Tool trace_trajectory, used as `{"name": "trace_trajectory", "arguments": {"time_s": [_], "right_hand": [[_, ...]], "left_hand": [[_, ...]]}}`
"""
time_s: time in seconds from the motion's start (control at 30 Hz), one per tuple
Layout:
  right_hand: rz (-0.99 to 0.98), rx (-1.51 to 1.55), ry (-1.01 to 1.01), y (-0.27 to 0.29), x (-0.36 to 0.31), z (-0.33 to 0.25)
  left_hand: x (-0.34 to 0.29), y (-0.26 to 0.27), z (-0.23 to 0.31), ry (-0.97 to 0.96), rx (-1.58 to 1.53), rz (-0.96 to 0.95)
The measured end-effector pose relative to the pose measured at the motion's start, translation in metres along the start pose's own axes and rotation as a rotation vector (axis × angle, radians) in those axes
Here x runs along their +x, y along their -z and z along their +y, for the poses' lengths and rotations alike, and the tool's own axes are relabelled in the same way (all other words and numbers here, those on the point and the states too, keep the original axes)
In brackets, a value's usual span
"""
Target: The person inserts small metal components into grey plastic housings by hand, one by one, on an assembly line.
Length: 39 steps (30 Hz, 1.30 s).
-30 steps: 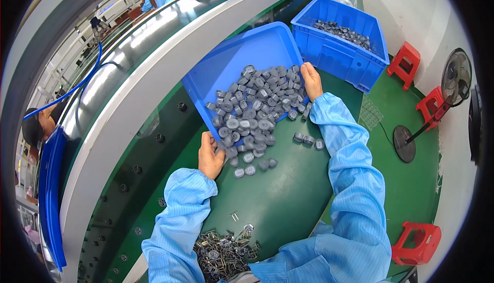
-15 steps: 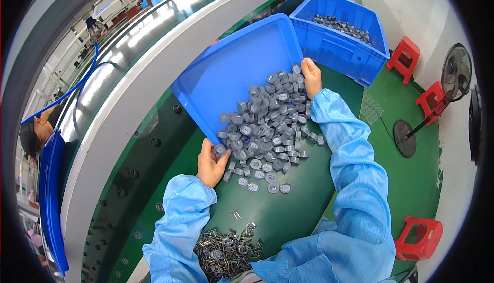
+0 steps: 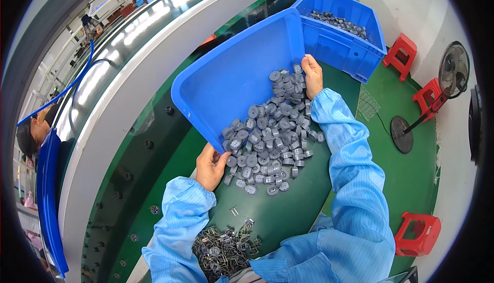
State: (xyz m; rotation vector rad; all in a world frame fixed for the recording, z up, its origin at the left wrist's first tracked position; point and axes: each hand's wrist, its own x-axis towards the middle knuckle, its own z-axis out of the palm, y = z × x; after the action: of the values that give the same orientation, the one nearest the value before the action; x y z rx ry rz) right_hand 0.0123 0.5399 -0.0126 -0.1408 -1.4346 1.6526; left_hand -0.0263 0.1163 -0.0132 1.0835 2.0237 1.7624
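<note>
At the bottom middle of the frame, closest to the person, lies a heap of small metal clips [image 3: 224,249] on the dark green table [image 3: 288,216]. Two light blue sleeves come up from the lower edge.

A little higher, left of the middle, the left hand [image 3: 210,167] is closed on the low corner of a blue tray [image 3: 231,82]. The fingers go under the rim and the thumb is on top. The tray is tipped, with its low edge near the table and its far end lifted toward the upper middle.

Lots of little round grey caps [image 3: 270,139] are on the low part of the tray and spill over its edge onto the table, in the middle of the frame.

Higher, just right of the middle, the right hand [image 3: 312,75] grips the tray's right rim.

Behind it, in the upper right, sits a deep blue bin [image 3: 345,46] with more grey parts inside.

On the right side stand red stools [image 3: 418,234] and a floor fan [image 3: 453,74]. A long white conveyor rail [image 3: 128,77] curves through the upper left.
</note>
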Motion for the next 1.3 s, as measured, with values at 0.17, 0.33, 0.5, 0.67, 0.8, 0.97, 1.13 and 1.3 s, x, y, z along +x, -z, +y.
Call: {"name": "trace_trajectory", "arguments": {"time_s": [0.17, 0.33, 0.5, 0.67, 0.8, 0.97, 1.13, 1.3], "right_hand": [[-0.047, 0.095, -0.120, 0.020, 0.004, 0.001], [-0.050, 0.179, -0.183, 0.007, -0.003, -0.017], [0.088, 0.114, -0.213, 0.011, -0.004, -0.018], [-0.071, 0.263, -0.213, 0.011, -0.010, -0.037], [-0.109, 0.260, -0.177, 0.020, -0.008, -0.042], [-0.029, 0.336, -0.140, 0.019, -0.007, -0.036], [0.020, 0.339, -0.145, 0.023, -0.005, -0.037], [0.073, 0.448, -0.171, 0.029, 0.000, -0.045]], "left_hand": [[-0.001, -0.002, 0.002, -0.088, 0.149, 0.025], [-0.005, 0.007, -0.006, -0.213, 0.365, 0.006], [-0.003, 0.010, -0.018, -0.248, 0.262, -0.080], [0.001, 0.021, 0.001, 0.214, -0.226, -0.190], [0.004, 0.018, 0.017, 0.238, -0.316, -0.282], [0.000, 0.012, 0.014, 0.070, -0.224, -0.345], [0.007, 0.015, 0.014, -0.028, -0.053, -0.472], [0.012, 0.014, 0.033, -0.168, 0.183, -0.540]]}}
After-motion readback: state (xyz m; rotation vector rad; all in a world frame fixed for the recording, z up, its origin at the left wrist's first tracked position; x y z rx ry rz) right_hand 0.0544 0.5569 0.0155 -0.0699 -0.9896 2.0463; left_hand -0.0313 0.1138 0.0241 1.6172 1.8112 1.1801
